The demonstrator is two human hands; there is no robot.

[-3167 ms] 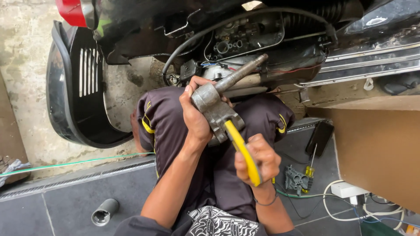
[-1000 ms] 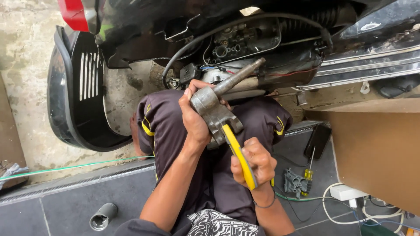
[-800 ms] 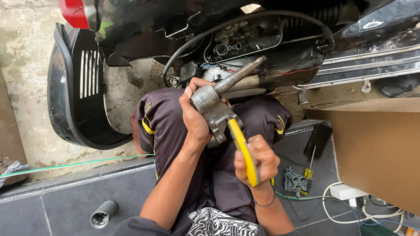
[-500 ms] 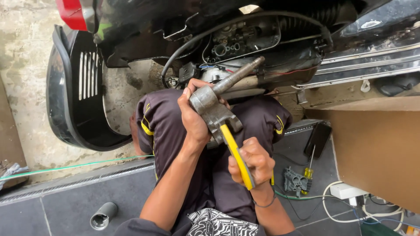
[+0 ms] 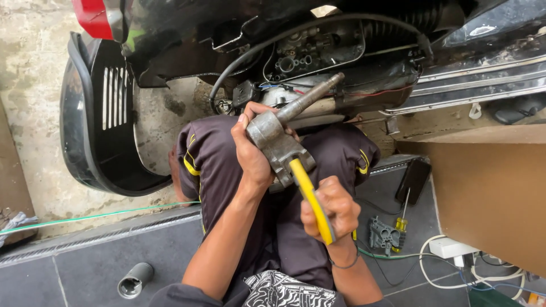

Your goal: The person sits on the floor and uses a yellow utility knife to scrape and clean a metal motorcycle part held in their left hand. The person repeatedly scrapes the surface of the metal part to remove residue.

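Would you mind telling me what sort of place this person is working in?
Probably an informal scooter repair spot, at floor level. A scooter with its engine exposed stands close by, a detached black body panel leans beside it, and a metal socket and screwdriver lie on the tiled floor.

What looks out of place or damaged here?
The black scooter side panel is off and lies on the floor. A grey metal socket lies tipped on the dark tiles. No spills or breakage visible.
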